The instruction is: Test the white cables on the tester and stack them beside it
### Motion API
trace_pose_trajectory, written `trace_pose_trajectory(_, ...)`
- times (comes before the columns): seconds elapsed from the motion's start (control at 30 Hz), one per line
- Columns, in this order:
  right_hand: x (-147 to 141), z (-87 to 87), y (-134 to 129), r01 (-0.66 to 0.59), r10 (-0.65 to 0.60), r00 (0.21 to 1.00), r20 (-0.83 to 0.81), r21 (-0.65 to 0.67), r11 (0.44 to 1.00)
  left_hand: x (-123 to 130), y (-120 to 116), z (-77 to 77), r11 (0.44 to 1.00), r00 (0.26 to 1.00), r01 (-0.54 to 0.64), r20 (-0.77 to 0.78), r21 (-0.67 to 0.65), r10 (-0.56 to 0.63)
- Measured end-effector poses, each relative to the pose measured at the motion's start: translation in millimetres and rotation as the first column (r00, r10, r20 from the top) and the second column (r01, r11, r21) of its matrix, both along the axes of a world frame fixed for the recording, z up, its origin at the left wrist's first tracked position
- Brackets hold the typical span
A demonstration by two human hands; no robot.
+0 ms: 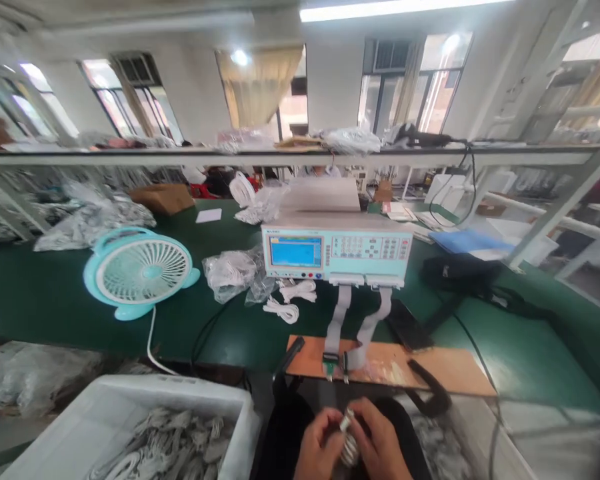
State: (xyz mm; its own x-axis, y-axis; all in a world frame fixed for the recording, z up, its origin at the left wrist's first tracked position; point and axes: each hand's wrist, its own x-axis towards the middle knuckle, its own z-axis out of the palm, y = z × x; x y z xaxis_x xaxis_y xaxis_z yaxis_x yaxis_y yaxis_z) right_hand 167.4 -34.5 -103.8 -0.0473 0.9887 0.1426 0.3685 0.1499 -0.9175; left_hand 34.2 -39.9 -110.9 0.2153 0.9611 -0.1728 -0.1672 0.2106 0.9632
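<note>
At the bottom edge, over my lap, my left hand (320,443) and my right hand (380,440) meet around a small coiled white cable (349,440) with a metal plug end. Both hands pinch it between fingers and thumbs. Just beyond them lies a brown board (430,367) at the table's front edge, with two grey ribbon cables (337,323) running down to connectors on it. The ribbons come from a pale blue cable tester (337,250) with a blue screen and a keypad.
A white bin (130,400) of coiled white cables stands at lower left. A turquoise desk fan (140,270) sits on the green table (45,293). Bags and loose coils of cables (235,270) lie beside the tester. A black bag (460,273) and cords lie right. A shelf rail (280,159) crosses above.
</note>
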Motion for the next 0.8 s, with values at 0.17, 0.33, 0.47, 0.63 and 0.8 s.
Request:
trace_pose_trajectory(0.17,-4,0.6,9,-0.016,0.015,1.000,0.009,0.031,0.999,0,7,26.5,0.999,0.999,-0.029,0.036,-0.030,0.030)
trace_pose_trajectory(0.33,-9,-4.9,18,-0.047,0.019,0.967,-0.254,-0.107,0.993,-3,25,14.9,0.997,0.996,-0.072,-0.057,-0.003,0.071)
trace_pose_trajectory(0.47,-10,-13.7,23,0.018,-0.105,0.932,-0.347,-0.246,0.969,-5,32,-3.3,0.993,0.989,-0.115,-0.100,-0.025,0.112)
trace_pose_trajectory(0.63,-11,-14.9,27,0.036,-0.167,0.897,-0.409,-0.308,0.951,-3,29,-5.5,0.987,0.984,-0.140,-0.122,-0.079,0.130)
trace_pose_trajectory(0.8,-9,-10.1,29,0.029,-0.169,0.881,-0.441,-0.307,0.951,-15,33,1.3,0.998,0.978,-0.069,-0.197,-0.013,0.065)
